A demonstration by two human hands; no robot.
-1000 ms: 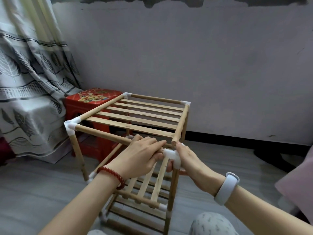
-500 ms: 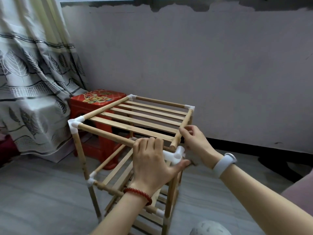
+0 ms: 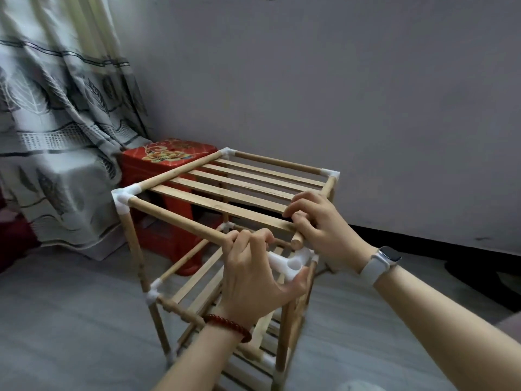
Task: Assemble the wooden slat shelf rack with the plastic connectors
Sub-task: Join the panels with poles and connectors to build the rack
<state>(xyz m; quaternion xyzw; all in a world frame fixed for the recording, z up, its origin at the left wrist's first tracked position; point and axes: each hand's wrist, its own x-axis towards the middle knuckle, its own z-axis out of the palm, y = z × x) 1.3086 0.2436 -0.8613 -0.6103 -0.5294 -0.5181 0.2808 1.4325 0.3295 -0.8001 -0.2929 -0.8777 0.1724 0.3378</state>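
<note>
A wooden slat rack (image 3: 225, 190) stands on the floor, its rods joined by white plastic connectors. My left hand (image 3: 253, 275) curls over the front top rod (image 3: 174, 218) and grips the near right corner connector (image 3: 293, 263) with its thumb under it. My right hand (image 3: 318, 227) grips the right side rod (image 3: 297, 241) near its free end. That rod end sits just above the connector's open socket, out of it. The other top corner connectors (image 3: 124, 198) are fitted. Lower shelves show below, partly hidden by my arms.
A red plastic stool (image 3: 169, 162) stands behind the rack on the left, against a patterned curtain (image 3: 56, 136). A grey wall (image 3: 338, 94) runs behind. Grey floor (image 3: 70, 320) lies to the left. A dark object (image 3: 485, 277) lies on the floor at right.
My right hand moved from the corner connector up onto the side rod, and the rod's end has come out of the connector. My left hand shifted to grip the connector. The view moved closer.
</note>
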